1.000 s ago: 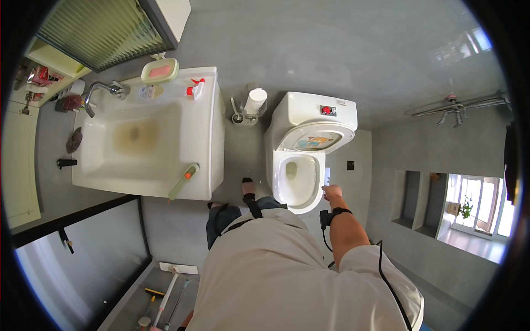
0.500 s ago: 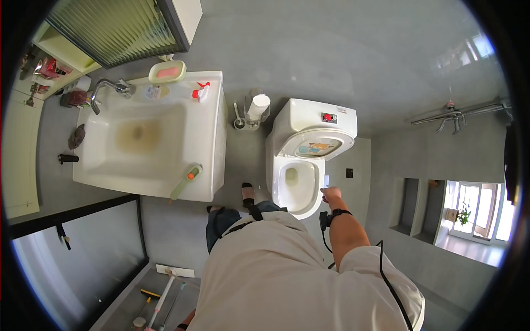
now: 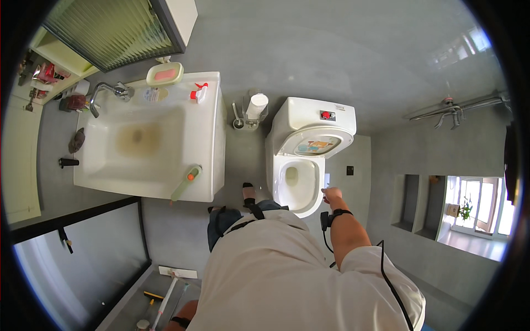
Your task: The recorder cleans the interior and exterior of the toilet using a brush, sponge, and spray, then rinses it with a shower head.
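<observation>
At the right side of the white toilet bowl (image 3: pixel 316 207), my right hand (image 3: pixel 332 195) is held low with its fingers curled and one fingertip at the outer rim. Whatever the fingers may hold is too small to make out. A small pale blue-white piece (image 3: pixel 327 180) shows beside the rim, just beyond the hand. The toilet lid (image 3: pixel 349 140) stands raised, with a cartoon sticker on it. Of my left arm only a piece of forearm (image 3: pixel 188 312) with a black wristband shows at the lower edge; that hand is out of the picture.
Left is a white sink (image 3: pixel 165 182) holding brownish water, with a faucet (image 3: pixel 122 91), a soap dish (image 3: pixel 175 78), a red-and-white spray head (image 3: pixel 199 92) and a green-handled brush (image 3: pixel 186 182). A toilet brush (image 3: pixel 238 118) stands between sink and toilet. Wall niches (image 3: pixel 407 204) are on the right.
More of my left forearm and its wristband has come into view at the lower edge. My right hand stays at the bowl's rim. The view has shifted slightly.
</observation>
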Tool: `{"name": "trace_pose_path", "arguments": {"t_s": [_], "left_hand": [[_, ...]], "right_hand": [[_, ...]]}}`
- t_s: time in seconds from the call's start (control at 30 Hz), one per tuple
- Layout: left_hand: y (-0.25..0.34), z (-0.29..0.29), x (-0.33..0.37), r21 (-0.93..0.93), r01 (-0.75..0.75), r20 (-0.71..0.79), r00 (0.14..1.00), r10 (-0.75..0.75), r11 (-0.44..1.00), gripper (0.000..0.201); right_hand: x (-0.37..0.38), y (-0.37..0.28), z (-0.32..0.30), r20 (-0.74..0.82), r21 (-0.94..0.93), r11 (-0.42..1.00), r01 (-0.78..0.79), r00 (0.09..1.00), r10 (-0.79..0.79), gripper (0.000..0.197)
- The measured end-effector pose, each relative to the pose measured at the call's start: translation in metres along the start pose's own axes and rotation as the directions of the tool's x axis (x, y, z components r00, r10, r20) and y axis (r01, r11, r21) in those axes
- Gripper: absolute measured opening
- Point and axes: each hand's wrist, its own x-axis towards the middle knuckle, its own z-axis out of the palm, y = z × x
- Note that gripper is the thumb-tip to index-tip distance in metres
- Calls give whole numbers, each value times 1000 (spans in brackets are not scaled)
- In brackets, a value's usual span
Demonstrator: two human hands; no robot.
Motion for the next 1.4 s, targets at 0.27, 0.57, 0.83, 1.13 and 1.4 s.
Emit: {"name": "trace_pose_path", "arguments": {"t_s": [0.27, 0.57, 0.83, 1.13, 1.4], "left_hand": [[-48, 8, 33, -86, 127, -261, 954, -145, 988, 32], [-27, -48, 84, -922, -242, -375, 756, -538, 303, 21], [-29, -48, 81, -944, -128, -271, 826, -494, 305, 25], [-22, -39, 70, -965, -176, -252, 821, -511, 193, 28], [-6, -51, 81, -964, -161, -244, 847, -473, 210, 28]], "right_hand": [[-8, -5, -3, -3, -71, 997, 7, 1000, -7, 30], [-11, -34, 5, 13, -35, 997, 62, 998, -62, 23], [10, -10, 16, 89, 35, 999, 38, 995, -41, 20], [20, -17, 33, 110, 10, 997, 76, 991, -77, 21], [101, 11, 15, -243, -125, 959, 256, 929, -280, 14]]}}
